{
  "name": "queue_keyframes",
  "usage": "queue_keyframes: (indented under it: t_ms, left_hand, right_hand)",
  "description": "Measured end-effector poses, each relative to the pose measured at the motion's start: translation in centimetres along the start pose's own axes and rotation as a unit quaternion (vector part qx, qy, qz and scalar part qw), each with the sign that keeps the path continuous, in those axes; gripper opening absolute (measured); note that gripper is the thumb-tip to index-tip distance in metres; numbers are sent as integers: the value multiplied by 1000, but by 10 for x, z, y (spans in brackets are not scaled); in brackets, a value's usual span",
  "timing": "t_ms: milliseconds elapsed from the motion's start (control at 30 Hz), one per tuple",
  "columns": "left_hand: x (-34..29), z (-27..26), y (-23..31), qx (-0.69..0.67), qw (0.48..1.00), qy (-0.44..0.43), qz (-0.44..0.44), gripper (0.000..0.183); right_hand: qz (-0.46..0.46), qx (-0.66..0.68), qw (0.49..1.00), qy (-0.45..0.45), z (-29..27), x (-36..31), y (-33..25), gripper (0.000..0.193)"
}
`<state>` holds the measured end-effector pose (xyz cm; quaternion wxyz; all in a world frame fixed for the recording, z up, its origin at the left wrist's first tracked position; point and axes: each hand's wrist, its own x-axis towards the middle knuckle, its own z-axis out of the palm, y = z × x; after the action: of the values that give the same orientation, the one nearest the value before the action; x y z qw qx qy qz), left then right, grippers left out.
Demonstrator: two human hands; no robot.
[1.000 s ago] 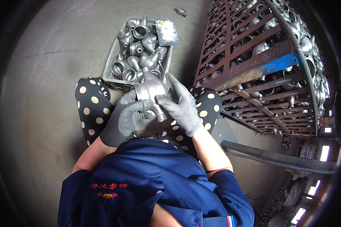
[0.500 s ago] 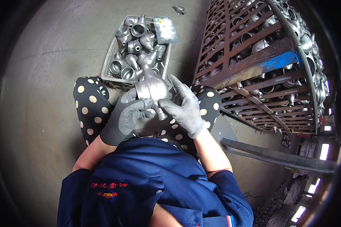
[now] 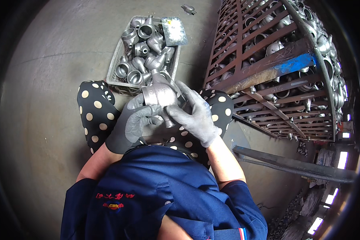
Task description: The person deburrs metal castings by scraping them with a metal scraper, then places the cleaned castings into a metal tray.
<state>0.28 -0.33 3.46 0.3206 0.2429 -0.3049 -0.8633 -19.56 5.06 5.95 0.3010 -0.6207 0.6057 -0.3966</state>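
Observation:
A rounded grey metal casting [image 3: 164, 95] is held in front of my lap, one narrow neck pointing away from me and another stub pointing back. Its wide threaded mouth faces left. My left hand [image 3: 132, 122], in a dark grey glove, grips it by the mouth and underside. In a lighter grey glove, my right hand [image 3: 197, 116] is closed around the right side, its thumb near the lower stub. Some of the fingertips are hidden behind the casting. Just beyond stands a grey plastic crate [image 3: 112, 74] filled with several similar castings [image 3: 141, 49].
A flat metal plate [image 3: 175, 32] rests on the crate's right rim. At right, a large brown slatted metal cage [image 3: 244, 76] is heaped with castings. One loose casting [image 3: 189, 9] lies on the floor at the far side. A dark metal bar [image 3: 284, 160] runs right of my knee.
My right hand has shifted very slightly, its thumb sliding a little left along the casting. The casting's lower stub has moved slightly left. My left hand stays in place.

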Motion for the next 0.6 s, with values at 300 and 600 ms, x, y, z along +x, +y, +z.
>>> queue_keyframes:
  t_ms: [300, 600]
  left_hand:
    - [-3, -1, 1, -10, 1000, 11, -13, 38]
    - [-3, 12, -3, 94, 995, 34, 25, 36]
  right_hand:
    - [3, -72, 996, -47, -2, 3, 2, 74]
    - [32, 12, 999, 28, 9, 2, 1, 68]
